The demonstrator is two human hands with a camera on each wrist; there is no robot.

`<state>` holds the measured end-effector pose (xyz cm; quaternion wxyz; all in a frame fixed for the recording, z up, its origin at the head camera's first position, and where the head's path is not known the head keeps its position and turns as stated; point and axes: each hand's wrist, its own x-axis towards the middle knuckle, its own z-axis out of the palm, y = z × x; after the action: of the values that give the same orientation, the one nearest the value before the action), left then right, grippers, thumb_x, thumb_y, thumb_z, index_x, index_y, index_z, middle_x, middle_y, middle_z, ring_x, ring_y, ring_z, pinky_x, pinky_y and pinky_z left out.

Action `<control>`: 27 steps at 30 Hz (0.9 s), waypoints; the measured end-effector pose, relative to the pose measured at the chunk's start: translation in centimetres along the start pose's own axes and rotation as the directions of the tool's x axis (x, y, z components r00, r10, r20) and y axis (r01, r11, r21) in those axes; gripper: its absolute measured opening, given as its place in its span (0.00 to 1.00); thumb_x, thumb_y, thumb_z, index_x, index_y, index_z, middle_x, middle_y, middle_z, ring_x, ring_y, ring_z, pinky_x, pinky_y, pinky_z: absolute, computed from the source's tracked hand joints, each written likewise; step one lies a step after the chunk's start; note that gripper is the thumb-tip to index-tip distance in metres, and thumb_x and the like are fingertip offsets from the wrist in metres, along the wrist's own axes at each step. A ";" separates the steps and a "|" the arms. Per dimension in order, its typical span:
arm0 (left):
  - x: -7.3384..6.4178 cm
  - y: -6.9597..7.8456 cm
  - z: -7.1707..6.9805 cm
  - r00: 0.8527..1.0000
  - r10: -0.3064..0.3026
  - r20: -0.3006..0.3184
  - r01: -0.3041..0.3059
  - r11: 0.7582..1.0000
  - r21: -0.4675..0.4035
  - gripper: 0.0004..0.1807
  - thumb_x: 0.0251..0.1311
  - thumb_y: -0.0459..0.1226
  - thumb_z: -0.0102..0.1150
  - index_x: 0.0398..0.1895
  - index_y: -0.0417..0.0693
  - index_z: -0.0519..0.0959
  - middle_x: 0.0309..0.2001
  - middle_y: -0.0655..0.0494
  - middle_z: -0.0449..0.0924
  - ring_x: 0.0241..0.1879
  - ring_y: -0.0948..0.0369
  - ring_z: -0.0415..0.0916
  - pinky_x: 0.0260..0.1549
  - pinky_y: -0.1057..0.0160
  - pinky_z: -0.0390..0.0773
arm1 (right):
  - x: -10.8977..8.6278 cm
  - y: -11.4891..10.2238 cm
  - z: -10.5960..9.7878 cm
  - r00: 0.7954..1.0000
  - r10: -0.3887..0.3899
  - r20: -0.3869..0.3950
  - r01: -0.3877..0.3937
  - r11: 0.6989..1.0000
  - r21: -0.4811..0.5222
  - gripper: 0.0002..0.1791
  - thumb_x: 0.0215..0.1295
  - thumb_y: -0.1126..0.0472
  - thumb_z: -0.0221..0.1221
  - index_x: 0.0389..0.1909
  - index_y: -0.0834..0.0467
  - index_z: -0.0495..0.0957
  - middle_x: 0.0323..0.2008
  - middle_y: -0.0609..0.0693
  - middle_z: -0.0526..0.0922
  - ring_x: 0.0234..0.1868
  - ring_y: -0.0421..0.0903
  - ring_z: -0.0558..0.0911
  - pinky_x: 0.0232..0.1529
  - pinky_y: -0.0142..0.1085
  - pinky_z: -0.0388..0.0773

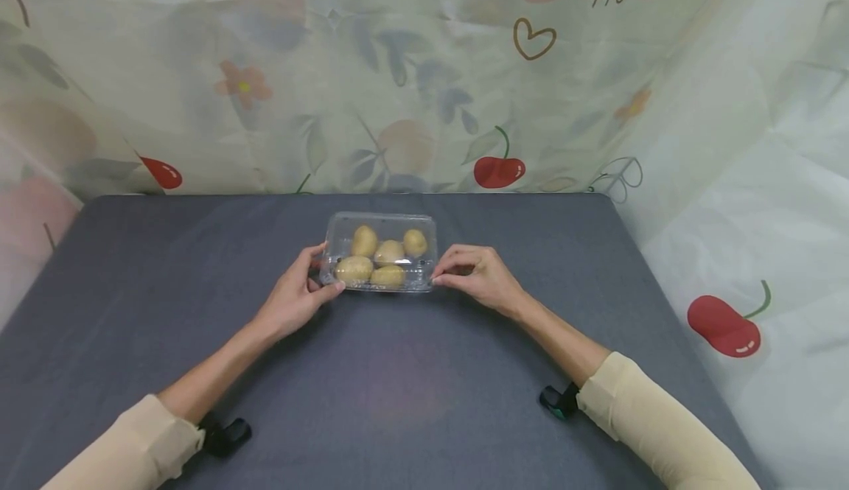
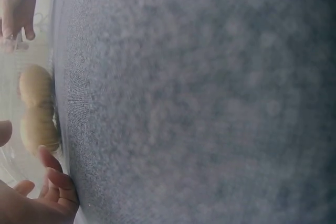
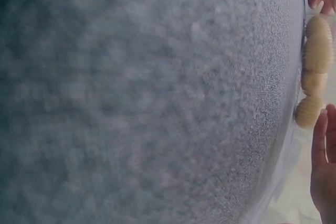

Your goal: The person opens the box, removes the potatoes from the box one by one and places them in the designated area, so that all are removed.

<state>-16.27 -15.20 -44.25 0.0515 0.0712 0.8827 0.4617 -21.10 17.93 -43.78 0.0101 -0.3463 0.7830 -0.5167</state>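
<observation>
A clear plastic container (image 1: 419, 284) lies on the dark grey cloth, long side facing me. Several potatoes (image 1: 354, 270) show through its see-through plastic, and two of those potatoes (image 2: 38, 127) appear in the left wrist view. My left hand (image 1: 294, 297) holds the container's left side, thumb at the front edge and fingers along the side. At the front right corner, my right hand (image 1: 483, 276) pinches the rim between thumb and fingertips. In the right wrist view a row of potatoes (image 3: 317, 56) sits between both hands. Whether the lid is fully fastened, I cannot tell.
The grey cloth-covered table (image 1: 398, 387) spreads around the container. Behind it hangs a pale printed curtain (image 1: 411, 70) with cherries and flowers, continuing down the right side. Each wrist wears a black strap device (image 1: 227, 437) near the sleeve cuff.
</observation>
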 end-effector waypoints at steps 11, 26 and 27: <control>-0.2 0.2 0.4 0.997 -0.045 -0.057 0.039 0.994 -0.102 0.41 0.65 0.40 0.65 0.76 0.45 0.56 0.41 0.48 0.76 0.31 0.59 0.76 0.30 0.62 0.73 | 0.3 -0.1 0.2 1.000 0.004 -0.014 -0.004 0.999 -0.032 0.03 0.58 0.70 0.70 0.32 0.60 0.87 0.33 0.50 0.84 0.34 0.45 0.78 0.33 0.39 0.73; 0.2 1.0 0.6 0.990 -0.062 -0.126 0.036 0.979 -0.201 0.38 0.62 0.32 0.67 0.74 0.42 0.63 0.34 0.48 0.76 0.28 0.64 0.77 0.25 0.68 0.72 | 0.6 -3.7 -0.2 1.000 -0.014 -0.021 0.013 1.000 -0.022 0.03 0.56 0.75 0.69 0.31 0.67 0.86 0.32 0.55 0.84 0.38 0.48 0.78 0.38 0.43 0.74; 0.2 1.1 0.6 0.990 -0.067 -0.124 0.040 0.977 -0.209 0.37 0.62 0.32 0.66 0.74 0.43 0.63 0.34 0.48 0.76 0.28 0.63 0.77 0.25 0.68 0.72 | 0.6 -3.7 -0.2 1.000 -0.018 -0.026 0.017 1.000 -0.024 0.03 0.56 0.75 0.69 0.31 0.67 0.86 0.32 0.56 0.84 0.40 0.50 0.78 0.41 0.44 0.75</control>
<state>-16.27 -14.08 -43.71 0.0131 0.0113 0.8333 0.5526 -19.65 16.94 -40.45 -0.0087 -0.3463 0.7860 -0.5121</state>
